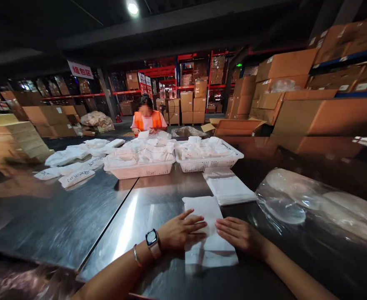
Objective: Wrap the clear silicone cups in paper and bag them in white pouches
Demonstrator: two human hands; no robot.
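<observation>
Far out to the left of both hands: loose white packets scattered on the steel table, stacked cardboard beyond.

Left hand: flat, palm down, fingers spread, resting on the left half of a white bag; grip open, nothing clasped, only pressing. Smartwatch and thin bracelet on that wrist.

Ahead of the grip, across the table: two white baskets heaped with white packets, side by side. Behind them, a person in an orange vest.

Right hand: flat likewise, fingers together pointing left, laid on the right edge of the same white bag; grip open, holding nothing. Fingertips of the two hands near each other, not touching.

Just beyond the right hand: a stack of flat white bags. Farther right: a roll of clear plastic film, cartons on shelves behind.
</observation>
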